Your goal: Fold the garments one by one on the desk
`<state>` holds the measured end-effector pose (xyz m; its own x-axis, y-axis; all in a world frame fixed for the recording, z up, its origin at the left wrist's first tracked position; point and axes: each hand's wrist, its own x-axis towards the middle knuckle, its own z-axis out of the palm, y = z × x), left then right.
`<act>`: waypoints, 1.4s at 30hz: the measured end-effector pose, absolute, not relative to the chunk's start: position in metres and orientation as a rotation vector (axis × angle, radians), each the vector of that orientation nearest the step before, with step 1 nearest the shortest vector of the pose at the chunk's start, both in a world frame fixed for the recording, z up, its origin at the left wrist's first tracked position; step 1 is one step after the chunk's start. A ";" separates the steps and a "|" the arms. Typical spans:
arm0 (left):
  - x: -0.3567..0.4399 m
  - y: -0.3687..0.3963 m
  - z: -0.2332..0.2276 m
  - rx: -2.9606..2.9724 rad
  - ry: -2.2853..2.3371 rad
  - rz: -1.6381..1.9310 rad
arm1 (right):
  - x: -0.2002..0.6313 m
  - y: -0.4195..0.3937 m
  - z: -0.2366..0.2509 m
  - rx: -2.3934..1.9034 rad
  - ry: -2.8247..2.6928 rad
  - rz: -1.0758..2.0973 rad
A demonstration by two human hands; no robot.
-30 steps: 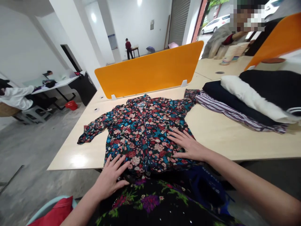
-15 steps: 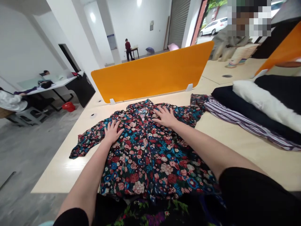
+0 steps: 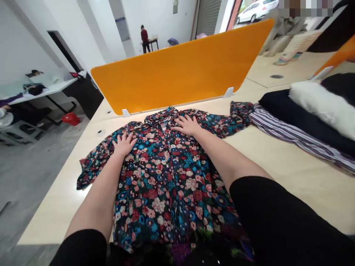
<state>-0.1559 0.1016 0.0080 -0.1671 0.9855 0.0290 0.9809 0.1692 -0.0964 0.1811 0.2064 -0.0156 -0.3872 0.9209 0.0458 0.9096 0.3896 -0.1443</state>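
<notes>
A dark floral shirt [image 3: 166, 177] lies spread on the light wooden table [image 3: 63, 214], its collar toward the orange divider and its hem near my body. Its sleeves reach out to both sides. My left hand [image 3: 123, 145] rests flat on the shirt's left shoulder area, fingers spread. On the upper front, just right of the collar, lies my right hand [image 3: 188, 125], also flat with fingers apart. Neither hand grips the cloth. The right sleeve's end touches a striped garment [image 3: 288, 129] in the pile beside it.
An orange divider [image 3: 177, 72] on white clamps stands behind the shirt. To the right lies a clothes pile with a navy garment [image 3: 274, 98] and a white one [image 3: 318, 103]. Stacked paper cups [image 3: 296, 48] stand beyond, near a person. A red bucket [image 3: 70, 118] sits on the floor at left.
The view has tilted down and shifted, so the divider looks larger and closer. Both hands stay spread flat on the shirt at nearly the same places.
</notes>
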 end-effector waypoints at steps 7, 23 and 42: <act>-0.122 0.023 0.019 -2.117 -2.061 -0.009 | 0.176 0.152 0.014 -1.801 -2.446 -0.035; -0.125 -0.151 0.008 -2.327 -1.908 0.011 | 0.287 -0.100 -0.019 -1.337 -2.603 0.162; -0.062 -0.142 0.037 -2.842 -1.592 -0.144 | 0.256 -0.078 0.015 -1.111 -2.656 0.311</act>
<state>-0.0621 -0.1419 0.0369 0.5211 0.8533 0.0186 0.8427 -0.5178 0.1471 0.2557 -0.0783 0.0147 -0.6800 0.7193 0.1422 0.6671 0.6874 -0.2872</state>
